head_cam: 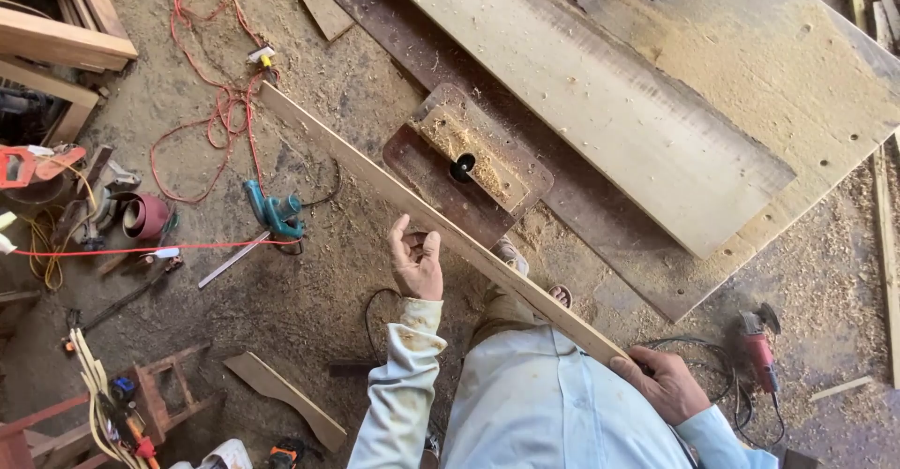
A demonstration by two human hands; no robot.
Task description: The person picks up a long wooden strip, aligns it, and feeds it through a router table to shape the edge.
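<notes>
Head view: right hand (661,385) clamps the near end of a long thin wooden plank (431,216) — stiff, light, likely whippy, splintery at the edges. Left hand (417,261) hovers open beside mid-length, a good second hold. Beyond the grip lie a teal drill (275,212) and red cord (220,103) — snag risks.

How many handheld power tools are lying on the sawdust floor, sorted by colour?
Teal power tool: 1
Red power tool: 1
Total: 2
Neither is held: the right hand grips the long wooden strip, the left hand is beside it.
</notes>
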